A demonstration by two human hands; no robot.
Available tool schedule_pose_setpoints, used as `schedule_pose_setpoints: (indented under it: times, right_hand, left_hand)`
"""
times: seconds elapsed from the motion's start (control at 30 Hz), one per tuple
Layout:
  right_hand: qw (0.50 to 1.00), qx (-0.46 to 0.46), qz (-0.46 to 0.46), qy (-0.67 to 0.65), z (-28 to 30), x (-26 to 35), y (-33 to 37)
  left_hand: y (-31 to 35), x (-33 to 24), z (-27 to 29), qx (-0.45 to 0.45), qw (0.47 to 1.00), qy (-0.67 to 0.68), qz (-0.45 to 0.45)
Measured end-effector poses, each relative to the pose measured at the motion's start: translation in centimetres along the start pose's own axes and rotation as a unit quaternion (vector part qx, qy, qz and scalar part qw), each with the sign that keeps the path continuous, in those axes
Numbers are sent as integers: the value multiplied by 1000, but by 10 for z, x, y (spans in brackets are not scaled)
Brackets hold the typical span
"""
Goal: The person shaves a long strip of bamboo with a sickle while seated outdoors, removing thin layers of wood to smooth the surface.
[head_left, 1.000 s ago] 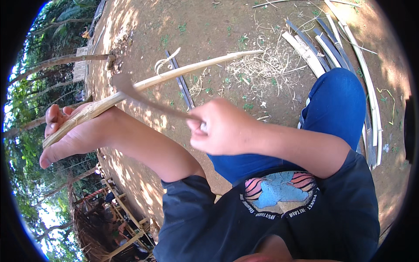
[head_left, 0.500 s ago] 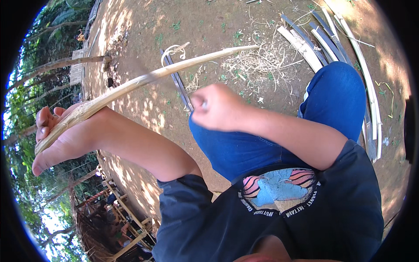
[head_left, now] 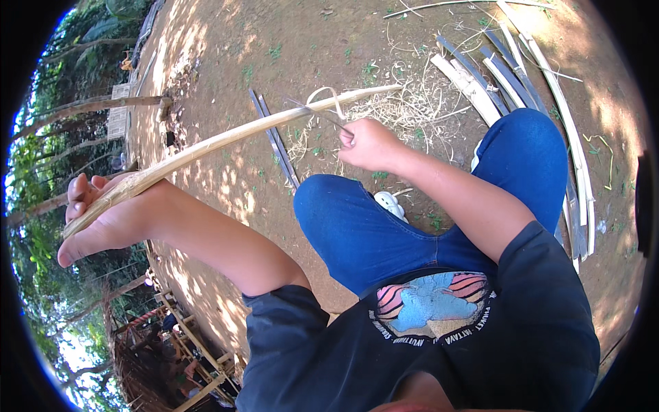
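My left hand (head_left: 110, 213) is raised at the far left, gripping the thick end of a long, pale wooden stick (head_left: 213, 143) between thumb and curled fingers. The stick runs slantwise up to the right and tapers toward its far tip. My right hand (head_left: 374, 145) is closed round a knife, its handle hidden in the fist. The thin knife blade (head_left: 328, 118) crosses the stick not far from its tip. A curled pale shaving (head_left: 336, 100) stands up at the blade.
Pale shavings (head_left: 439, 117) lie heaped on the dirt ground beyond my knees. Dark and pale split strips (head_left: 504, 75) are stacked at the right; two dark strips (head_left: 274, 141) lie nearer the middle. At lower left stands a thatched shelter (head_left: 123, 343) with poles.
My right hand and the knife have moved up and right toward the stick's tip, and a shaving now curls at the blade. My left hand keeps its grip.
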State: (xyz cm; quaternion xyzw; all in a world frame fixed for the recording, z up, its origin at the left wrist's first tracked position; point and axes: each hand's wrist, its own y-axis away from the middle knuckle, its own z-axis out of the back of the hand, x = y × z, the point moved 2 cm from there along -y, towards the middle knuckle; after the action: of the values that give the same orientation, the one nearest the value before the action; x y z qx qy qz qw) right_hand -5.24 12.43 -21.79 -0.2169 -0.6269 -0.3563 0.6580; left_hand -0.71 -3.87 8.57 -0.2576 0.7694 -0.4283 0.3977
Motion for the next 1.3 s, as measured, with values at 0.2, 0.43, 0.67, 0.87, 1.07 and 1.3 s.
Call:
schedule_pose_setpoints:
  times: [0.2, 0.43, 0.67, 0.87, 1.07, 1.3]
  right_hand:
    - [986, 15, 141, -86, -24, 56, 38]
    - [995, -6, -98, -16, -5, -35, -6]
    - [997, -35, -66, -8, -18, -58, -15]
    - [962, -117, -218, 114, 29, -158, -26]
    - [966, -164, -194, 40, 27, -145, -26]
    - [960, -37, -266, -75, 36, -94, -9]
  left_hand:
    - [-5, 14, 11, -16, 999, 42, 10]
    - [-6, 13, 17, 20, 999, 37, -21]
    - [-5, 7, 18, 11, 995, 101, -12]
    - [-6, 12, 26, 122, 968, 217, 25]
    - [-15, 25, 31, 303, 863, 356, 190]
    - [-21, 41, 44, 307, 819, 408, 263]
